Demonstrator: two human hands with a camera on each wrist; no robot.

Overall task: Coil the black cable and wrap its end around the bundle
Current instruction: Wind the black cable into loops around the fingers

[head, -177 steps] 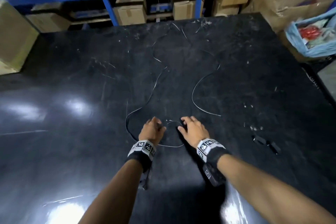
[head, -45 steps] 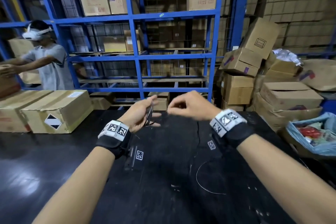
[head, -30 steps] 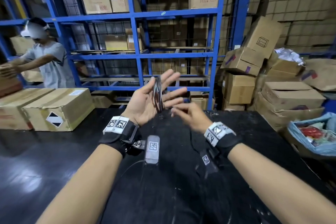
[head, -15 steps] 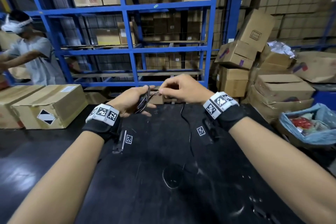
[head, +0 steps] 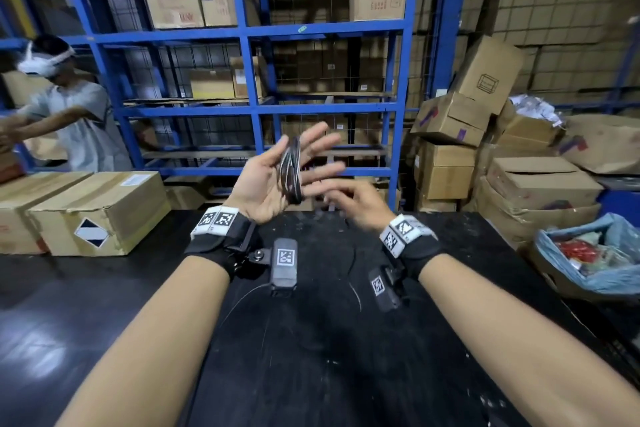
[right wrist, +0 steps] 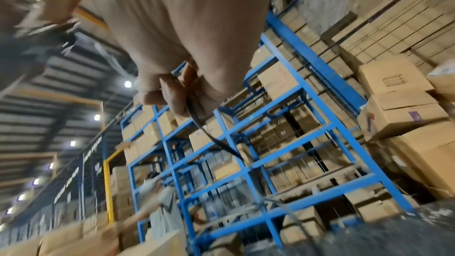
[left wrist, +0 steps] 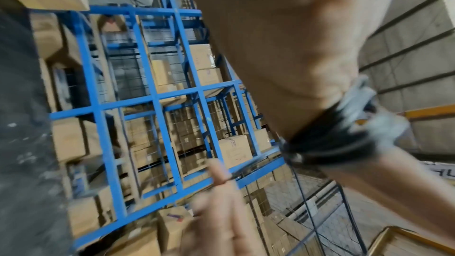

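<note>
The black cable (head: 291, 168) is wound in several turns round the straight, spread fingers of my left hand (head: 263, 180), which is raised palm up. In the left wrist view the coil (left wrist: 329, 137) rings those fingers. My right hand (head: 356, 204), blurred, is just right of and below the coil. It pinches the cable's loose strand (right wrist: 214, 139) between thumb and fingers, as the right hand (right wrist: 177, 89) shows in its wrist view. The tail (head: 356, 295) hangs down to the black table (head: 311, 374).
Cardboard boxes (head: 97, 211) sit on the table's far left. Blue shelving (head: 249, 107) with boxes stands behind. Another person (head: 69, 114) works at the left. Stacked boxes (head: 446, 163) and a blue bag of rubbish (head: 595, 253) are at the right.
My left hand has risen and opened from a curled hold to a flat, spread palm with the coil round its fingers. My right hand has swung down and to the right with the strand.
</note>
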